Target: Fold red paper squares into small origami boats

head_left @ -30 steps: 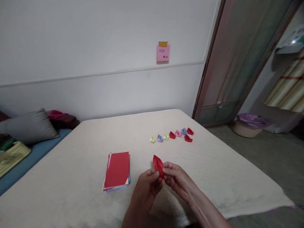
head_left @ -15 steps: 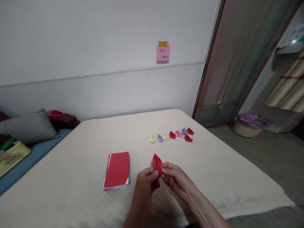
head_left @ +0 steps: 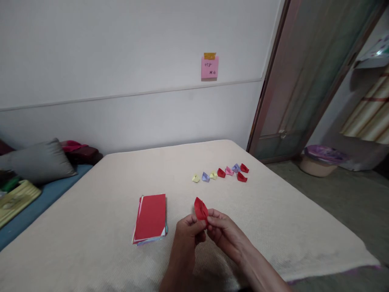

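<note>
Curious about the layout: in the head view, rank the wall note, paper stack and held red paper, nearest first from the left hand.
1. Red paper, pinched by the left hand
2. Paper stack, left of that hand
3. Wall note, farthest ahead

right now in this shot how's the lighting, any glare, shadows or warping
Head view: soft light, with a dim shadow on the pale cover below the left hand and right hand; in the same head view, a bright glint on a plastic-looking item at upper right, and a door frame that leans steeply, perhaps wide-angle stretch.
</note>
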A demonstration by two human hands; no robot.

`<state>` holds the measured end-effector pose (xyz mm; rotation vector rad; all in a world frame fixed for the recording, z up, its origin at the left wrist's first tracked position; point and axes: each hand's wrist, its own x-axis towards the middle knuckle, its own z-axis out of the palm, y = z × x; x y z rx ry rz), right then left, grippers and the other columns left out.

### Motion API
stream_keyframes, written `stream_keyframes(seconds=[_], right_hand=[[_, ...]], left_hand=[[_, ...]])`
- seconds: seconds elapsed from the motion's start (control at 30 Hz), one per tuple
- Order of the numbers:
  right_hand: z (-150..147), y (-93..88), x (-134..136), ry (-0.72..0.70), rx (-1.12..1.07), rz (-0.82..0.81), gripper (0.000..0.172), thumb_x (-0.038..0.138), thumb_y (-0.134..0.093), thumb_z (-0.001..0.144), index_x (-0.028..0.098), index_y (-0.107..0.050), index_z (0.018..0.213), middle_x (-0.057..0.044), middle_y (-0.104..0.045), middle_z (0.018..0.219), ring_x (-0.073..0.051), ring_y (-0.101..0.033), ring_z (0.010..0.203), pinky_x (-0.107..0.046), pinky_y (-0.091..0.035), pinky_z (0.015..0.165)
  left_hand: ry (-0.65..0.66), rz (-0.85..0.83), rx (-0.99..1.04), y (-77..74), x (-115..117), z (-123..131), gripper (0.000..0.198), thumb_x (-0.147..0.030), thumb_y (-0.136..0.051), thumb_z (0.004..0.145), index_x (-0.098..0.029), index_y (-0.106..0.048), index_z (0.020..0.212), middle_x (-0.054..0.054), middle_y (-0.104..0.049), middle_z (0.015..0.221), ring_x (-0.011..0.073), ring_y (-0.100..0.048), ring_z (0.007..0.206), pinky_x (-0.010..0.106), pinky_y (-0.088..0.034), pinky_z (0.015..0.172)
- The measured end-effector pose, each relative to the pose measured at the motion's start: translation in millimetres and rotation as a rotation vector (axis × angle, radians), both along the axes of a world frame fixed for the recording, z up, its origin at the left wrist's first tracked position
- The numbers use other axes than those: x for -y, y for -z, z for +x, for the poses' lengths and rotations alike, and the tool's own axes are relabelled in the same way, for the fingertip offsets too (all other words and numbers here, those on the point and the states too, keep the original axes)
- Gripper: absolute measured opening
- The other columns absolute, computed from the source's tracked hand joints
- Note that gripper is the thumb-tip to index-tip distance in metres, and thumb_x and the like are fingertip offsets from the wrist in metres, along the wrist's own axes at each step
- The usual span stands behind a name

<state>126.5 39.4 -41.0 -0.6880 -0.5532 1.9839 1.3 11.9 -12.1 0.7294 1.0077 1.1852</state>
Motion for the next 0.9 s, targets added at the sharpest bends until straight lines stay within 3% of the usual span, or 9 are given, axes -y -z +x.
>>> stream_keyframes(seconds=[0.2,0.37,0.6,0.77,0.9], right_hand=[[-2.1,5.6,-0.3,-0.034,-0.078,0.044,0.014,0.016,-0.071,0.067,0.013,-0.063,0.078,0.002,-0.057,0.061,-0.007,-0.046,0.048,-0.019,-0.038,0.049],[-1.3,1.3,0.7,-0.029,-0.037,0.054,0.018,0.015,-0.073,0.064,0.013,-0.063,0.079,0.0,-0.059,0.065,-0.008,-0.048,0.051,-0.02,-0.04,0.053],[3.5,-7.6,0.4,0.008,0.023,0.085,0.019,0.012,-0.075,0.062,0.013,-0.062,0.076,0.001,-0.059,0.065,-0.006,-0.048,0.05,-0.018,-0.04,0.052],[4.3,-8.0,1.2,-0.013,0.034,0.099,0.016,0.012,-0.071,0.064,0.013,-0.061,0.076,-0.001,-0.06,0.068,-0.007,-0.05,0.053,-0.019,-0.04,0.055],[3.8,-6.9,1.2,0.01,0.079,0.089,0.014,0.008,-0.067,0.062,0.012,-0.059,0.073,0.0,-0.058,0.063,-0.006,-0.048,0.049,-0.018,-0.036,0.05]], left_hand=[[0.049,0.022,0.006,-2.1,3.0,2.6,0.009,-0.017,-0.063,0.066,-0.011,-0.059,0.06,0.0,-0.054,0.052,0.0064,-0.04,0.045,0.021,-0.025,0.046],[-0.02,-0.008,0.166,-3.6,4.2,5.8,0.008,-0.012,-0.065,0.063,-0.012,-0.062,0.071,0.001,-0.059,0.057,0.0067,-0.047,0.048,0.018,-0.034,0.049],[0.036,-0.034,0.369,-3.4,4.0,4.0,0.008,-0.016,-0.063,0.071,-0.01,-0.064,0.076,0.003,-0.063,0.068,0.007,-0.055,0.057,0.018,-0.045,0.059],[0.068,-0.043,0.332,7.4,0.3,2.7,0.011,-0.016,-0.067,0.07,-0.008,-0.065,0.078,0.004,-0.063,0.07,0.0057,-0.055,0.057,0.016,-0.044,0.056],[0.052,-0.01,0.228,6.0,1.2,5.5,0.009,-0.016,-0.066,0.07,-0.008,-0.063,0.074,0.003,-0.061,0.064,0.0051,-0.051,0.053,0.016,-0.041,0.052]])
